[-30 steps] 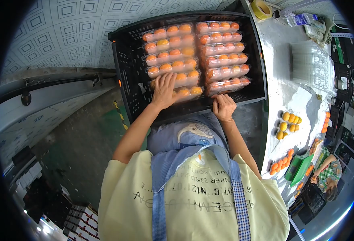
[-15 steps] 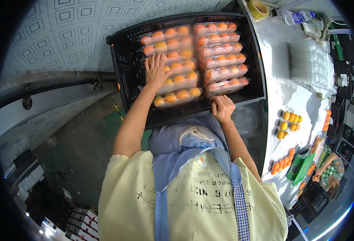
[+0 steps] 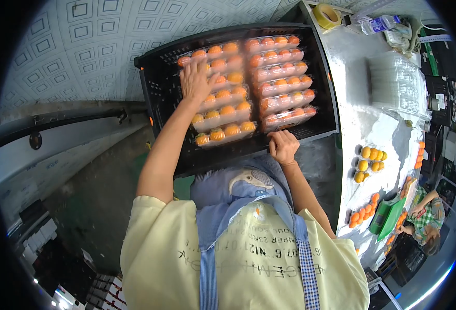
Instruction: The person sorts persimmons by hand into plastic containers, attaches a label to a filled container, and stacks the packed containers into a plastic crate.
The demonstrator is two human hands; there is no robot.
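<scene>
A black plastic crate [image 3: 318, 135] in front of my body holds two columns of clear plastic packs of orange fruit. My left hand [image 3: 195, 83] lies with fingers spread on the upper packs of the left column, and it covers part of them. Below it, the nearest pack of that column [image 3: 225, 134] shows a row of orange fruit. At the crate's near edge, my right hand [image 3: 283, 147] has its fingers curled over the rim. Just above that hand is the nearest pack of the right column [image 3: 290, 119].
On the right, a table [image 3: 348, 98] bears a stack of clear trays [image 3: 399, 82], yellow fruit [image 3: 373, 154], loose orange fruit [image 3: 363, 212], a green container [image 3: 387, 219] and a tape roll [image 3: 326, 16]. A person in a checked shirt [image 3: 428, 213] sits beyond it. A patterned wall [image 3: 83, 41] stands left.
My left hand has moved farther away along the left column, toward the crate's far side. The crate and my right hand have shifted slightly down and left in view.
</scene>
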